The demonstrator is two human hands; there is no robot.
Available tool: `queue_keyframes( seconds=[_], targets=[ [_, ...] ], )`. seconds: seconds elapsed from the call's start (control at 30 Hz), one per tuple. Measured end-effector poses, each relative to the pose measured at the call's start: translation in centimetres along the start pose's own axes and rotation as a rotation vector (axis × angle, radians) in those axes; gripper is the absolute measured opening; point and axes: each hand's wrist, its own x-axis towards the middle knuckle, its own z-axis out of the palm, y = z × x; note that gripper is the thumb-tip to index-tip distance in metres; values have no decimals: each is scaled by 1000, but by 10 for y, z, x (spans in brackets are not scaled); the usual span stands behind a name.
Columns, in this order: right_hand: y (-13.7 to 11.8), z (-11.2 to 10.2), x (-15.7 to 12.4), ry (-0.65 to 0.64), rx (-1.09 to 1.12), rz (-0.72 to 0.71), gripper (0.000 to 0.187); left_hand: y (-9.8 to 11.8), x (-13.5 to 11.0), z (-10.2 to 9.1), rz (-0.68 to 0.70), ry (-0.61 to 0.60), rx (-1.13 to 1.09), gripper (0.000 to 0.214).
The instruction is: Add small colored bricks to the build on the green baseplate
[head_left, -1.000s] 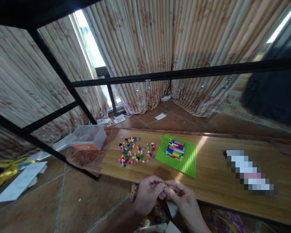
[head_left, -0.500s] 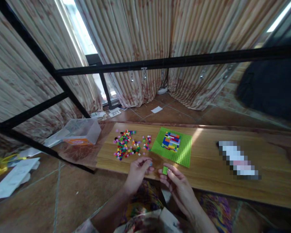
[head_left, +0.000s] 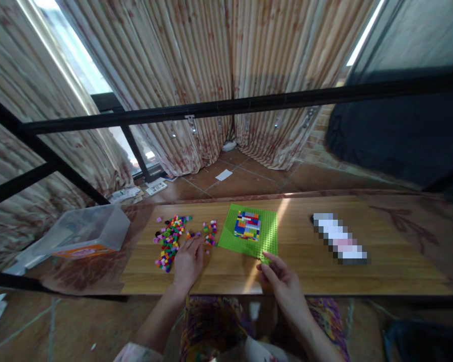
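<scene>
My left hand (head_left: 189,259) lies palm down among loose toy bricks (head_left: 171,239) on the left, fingers lowered towards them; its fingertips are partly hidden. Just off the front edge of a studded lime baseplate (head_left: 228,234), my right hand (head_left: 281,276) is closed in a pinch. A bit of green between its thumb and fingers looks like a green toy brick (head_left: 265,259), hard to part from the plate behind. On the baseplate sits a low block of multicoloured bricks (head_left: 248,224). A smaller cluster of bricks (head_left: 210,232) lies between my left hand and the plate.
A clear plastic box (head_left: 115,226) with an orange label stands left of the wooden board (head_left: 298,274). To the right lies a blurred-out oblong object (head_left: 340,239). Beyond the board runs a black metal bar (head_left: 211,108) before long curtains (head_left: 192,60).
My left hand has moved left from the front edge onto the loose bricks. My right hand has come closer to the baseplate's front edge. The whole view has shifted to the right.
</scene>
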Motion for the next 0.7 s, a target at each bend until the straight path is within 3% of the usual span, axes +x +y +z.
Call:
queue_keyframes(
  seconds=[0.27, 0.7],
  targets=[
    [-20, -10, 29, 62, -180, -197, 40, -13, -6, 10, 73, -28, 58, 30],
    [-25, 3, 68, 177, -295, -274, 49, -20, -7, 17, 0, 37, 26, 32]
  ],
)
